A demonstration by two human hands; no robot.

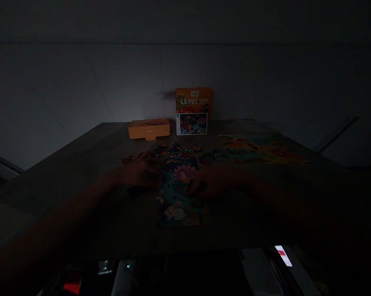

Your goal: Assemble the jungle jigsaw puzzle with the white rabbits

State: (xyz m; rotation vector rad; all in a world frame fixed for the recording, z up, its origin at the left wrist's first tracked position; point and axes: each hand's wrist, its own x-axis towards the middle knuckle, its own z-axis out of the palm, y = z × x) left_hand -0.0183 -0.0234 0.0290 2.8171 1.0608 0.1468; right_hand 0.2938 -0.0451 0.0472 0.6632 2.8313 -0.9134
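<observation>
The scene is very dark. A partly joined jigsaw puzzle (176, 201) lies on the table before me, showing a white rabbit at its near end and a purple peacock farther up. My left hand (139, 170) rests at the puzzle's left side, fingers stretched out and apart. At the right edge, my right hand (212, 180) is closed, its bent fingertips down against the puzzle; whatever they may hold is hidden. Loose puzzle pieces (176, 150) are strewn just beyond the joined part, and a few lie beside my left fingers.
An orange puzzle box (194, 100) stands upright at the back, with a picture card (193, 124) leaning on it. To its left lies an orange box part (149, 129). Another colourful puzzle (262, 150) lies at the right of the grey table (74, 164). A wall rises behind.
</observation>
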